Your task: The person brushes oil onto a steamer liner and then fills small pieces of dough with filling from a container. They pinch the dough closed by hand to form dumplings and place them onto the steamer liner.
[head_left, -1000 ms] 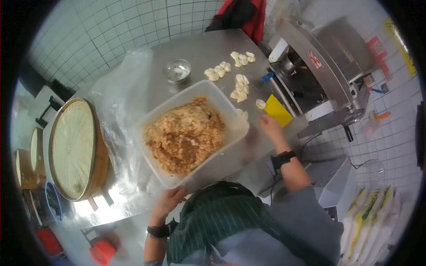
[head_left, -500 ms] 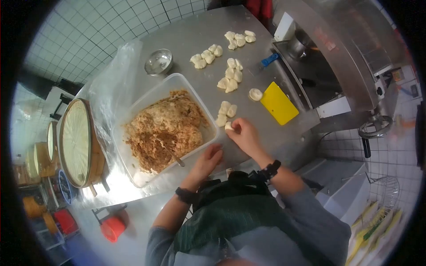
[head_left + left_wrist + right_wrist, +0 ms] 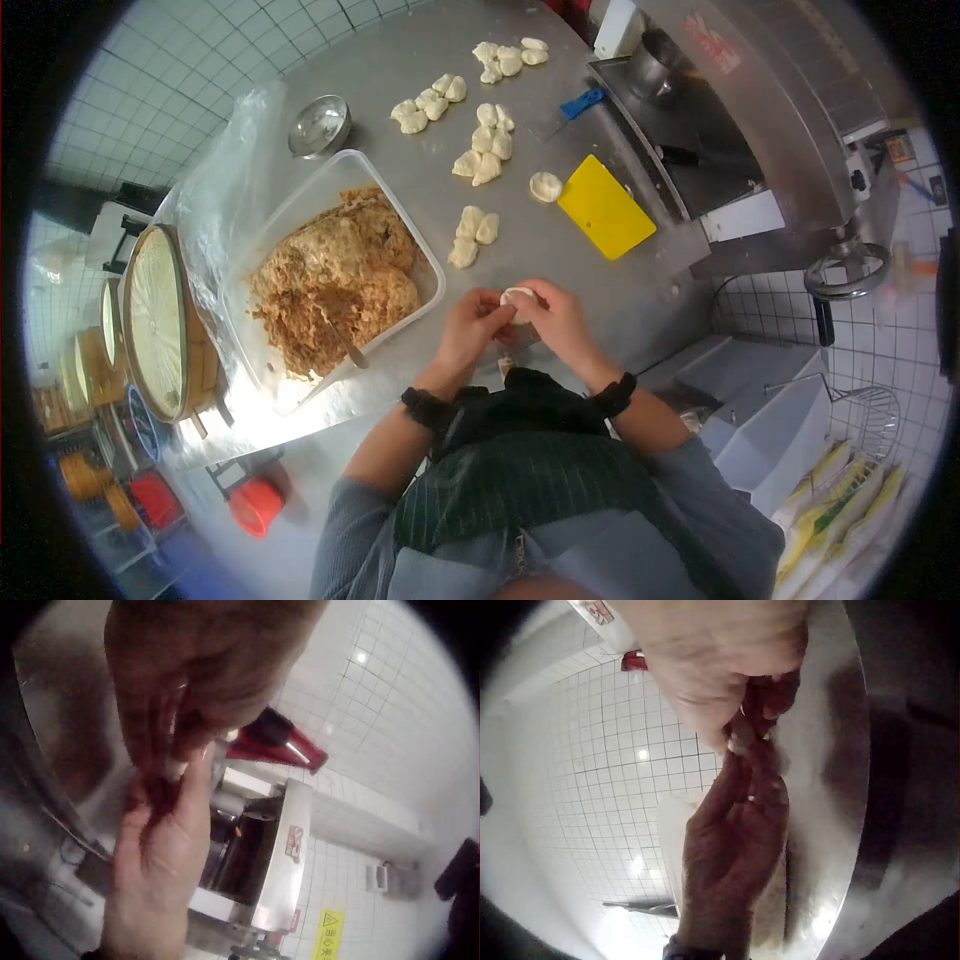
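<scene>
In the head view both hands meet over the table's near edge around a small round of white dough [image 3: 517, 297]. My left hand [image 3: 468, 332] pinches it from the left, my right hand [image 3: 558, 322] from the right, thumbs on top. The wrist views show the fingertips together, with my right hand [image 3: 161, 855] and my left hand [image 3: 735, 847] hiding most of the dough. Just beyond lies a small group of dough pieces [image 3: 472, 238]. To the left stands a plastic tub [image 3: 437, 283] of minced filling [image 3: 335, 265], a spoon [image 3: 357, 354] stuck in it.
More dough pieces [image 3: 485, 145] lie farther back, and one round [image 3: 545, 186] sits beside a yellow scraper [image 3: 607, 208]. A metal roller machine [image 3: 790, 130] borders the right. On the left are a metal bowl [image 3: 320, 126], plastic sheeting [image 3: 225, 165] and a bamboo steamer [image 3: 160, 325].
My right hand moved from near the yellow scraper to the near dough group, picked up a piece and drew it closer. My left hand left the tub's near side and joined it.
</scene>
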Tool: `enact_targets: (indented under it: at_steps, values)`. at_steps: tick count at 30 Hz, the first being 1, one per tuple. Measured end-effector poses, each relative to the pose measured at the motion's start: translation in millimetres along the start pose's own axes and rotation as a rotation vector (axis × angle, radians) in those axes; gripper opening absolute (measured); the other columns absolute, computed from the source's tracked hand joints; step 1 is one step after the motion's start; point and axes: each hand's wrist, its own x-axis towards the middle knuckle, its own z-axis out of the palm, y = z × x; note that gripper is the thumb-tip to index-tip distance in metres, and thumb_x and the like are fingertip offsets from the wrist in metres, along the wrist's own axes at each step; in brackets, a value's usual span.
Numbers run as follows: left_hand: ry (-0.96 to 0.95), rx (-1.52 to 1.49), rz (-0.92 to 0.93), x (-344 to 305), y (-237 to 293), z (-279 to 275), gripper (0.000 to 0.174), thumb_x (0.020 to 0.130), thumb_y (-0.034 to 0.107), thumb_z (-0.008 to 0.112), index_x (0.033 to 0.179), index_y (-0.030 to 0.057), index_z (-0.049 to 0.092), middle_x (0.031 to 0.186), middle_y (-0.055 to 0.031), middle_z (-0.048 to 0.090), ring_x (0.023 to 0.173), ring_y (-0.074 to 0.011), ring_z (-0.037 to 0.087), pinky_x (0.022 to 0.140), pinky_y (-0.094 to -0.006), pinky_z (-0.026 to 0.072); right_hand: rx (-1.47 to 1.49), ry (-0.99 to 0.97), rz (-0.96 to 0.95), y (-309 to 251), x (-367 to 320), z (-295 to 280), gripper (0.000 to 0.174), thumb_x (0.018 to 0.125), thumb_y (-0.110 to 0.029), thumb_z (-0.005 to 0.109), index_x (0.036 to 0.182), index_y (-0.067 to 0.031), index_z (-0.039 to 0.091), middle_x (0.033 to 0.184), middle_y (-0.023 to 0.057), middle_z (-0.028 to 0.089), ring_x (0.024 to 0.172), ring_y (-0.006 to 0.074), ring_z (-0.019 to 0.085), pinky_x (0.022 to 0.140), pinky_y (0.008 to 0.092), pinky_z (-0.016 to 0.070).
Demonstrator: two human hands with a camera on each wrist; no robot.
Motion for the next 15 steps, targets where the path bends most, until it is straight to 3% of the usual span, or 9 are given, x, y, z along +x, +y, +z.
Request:
enact_targets:
  at_steps: [4, 6, 7, 9, 10, 12, 13, 15]
  values:
    - [0.184, 0.220, -0.009, 16.4, -15.4, 6.6, 0.023, 0.087, 0.013, 0.061, 0.100, -0.0016, 0.049, 0.075, -0.0088, 0.061, 0.053, -0.0157, 0.060, 0.046, -0.0278, 0.0492, -0.281, 0.137, -0.126, 18.6, -2.1, -2.9, 0.027, 0.088, -0.016, 0.060, 0.111, -0.0026, 0.059, 0.099, 0.0113, 0.065, 0.084, 0.0252, 0.064, 0.073, 0.0365, 0.0504]
    - [0.252, 0.359, 0.041, 18.6, -14.5, 9.8, 0.030, 0.084, 0.019, 0.062, 0.100, -0.0026, 0.050, 0.073, -0.0128, 0.063, 0.053, -0.0211, 0.062, 0.046, -0.0316, 0.0497, -0.646, 0.172, -0.439, 10.2, -7.6, -13.6, 0.032, 0.088, -0.018, 0.057, 0.117, -0.0052, 0.058, 0.121, 0.0114, 0.058, 0.108, 0.0301, 0.056, 0.089, 0.0397, 0.0467]
    - [0.253, 0.356, 0.040, 18.2, -13.5, 10.5, 0.030, 0.084, 0.019, 0.062, 0.100, -0.0026, 0.050, 0.073, -0.0128, 0.063, 0.053, -0.0211, 0.062, 0.046, -0.0316, 0.0497, -0.647, 0.169, -0.438, 11.9, -11.9, -15.0, 0.032, 0.088, -0.018, 0.057, 0.117, -0.0052, 0.058, 0.121, 0.0114, 0.058, 0.108, 0.0301, 0.056, 0.089, 0.0397, 0.0467]
    - [0.289, 0.559, 0.084, 16.2, -9.1, 10.5, 0.029, 0.085, 0.021, 0.061, 0.101, -0.0006, 0.050, 0.072, -0.0156, 0.062, 0.056, -0.0243, 0.063, 0.051, -0.0347, 0.0500, -0.948, -0.094, -0.616, 15.2, -21.8, -15.1, 0.037, 0.089, -0.023, 0.055, 0.123, -0.0080, 0.056, 0.133, 0.0105, 0.049, 0.127, 0.0283, 0.041, 0.105, 0.0445, 0.0339]
    - [0.290, 0.561, 0.086, 13.3, -7.0, 9.7, 0.029, 0.085, 0.021, 0.061, 0.101, -0.0006, 0.050, 0.072, -0.0156, 0.062, 0.056, -0.0243, 0.063, 0.051, -0.0347, 0.0500, -0.946, -0.092, -0.618, 15.1, -25.0, -14.6, 0.037, 0.089, -0.023, 0.055, 0.123, -0.0080, 0.056, 0.133, 0.0105, 0.049, 0.127, 0.0283, 0.041, 0.105, 0.0445, 0.0339]
    - [0.323, 0.557, 0.090, 10.0, -3.1, 8.0, 0.024, 0.088, 0.020, 0.058, 0.099, 0.0006, 0.052, 0.075, -0.0190, 0.062, 0.058, -0.0283, 0.064, 0.057, -0.0383, 0.0502, -0.931, -0.124, -0.534, 14.6, -25.4, -14.7, 0.043, 0.090, -0.026, 0.053, 0.129, -0.0091, 0.051, 0.136, 0.0101, 0.046, 0.133, 0.0294, 0.033, 0.111, 0.0507, 0.0215]
    - [0.322, 0.563, 0.085, 10.9, -4.1, 9.3, 0.024, 0.088, 0.020, 0.058, 0.099, 0.0006, 0.052, 0.075, -0.0190, 0.062, 0.058, -0.0283, 0.064, 0.057, -0.0383, 0.0502, -0.925, -0.123, -0.530, 16.4, -24.8, -13.6, 0.043, 0.090, -0.026, 0.053, 0.129, -0.0091, 0.051, 0.136, 0.0101, 0.046, 0.133, 0.0294, 0.033, 0.111, 0.0507, 0.0215]
    - [0.260, 0.649, 0.394, 16.4, -8.5, 14.6, 0.020, 0.091, 0.019, 0.054, 0.097, 0.0003, 0.053, 0.074, -0.0203, 0.063, 0.058, -0.0293, 0.063, 0.059, -0.0394, 0.0491, -0.887, -0.107, -0.586, 21.2, -24.2, -12.4, 0.048, 0.085, -0.021, 0.060, 0.129, -0.0054, 0.049, 0.137, 0.0114, 0.044, 0.130, 0.0320, 0.036, 0.106, 0.0558, 0.0244]
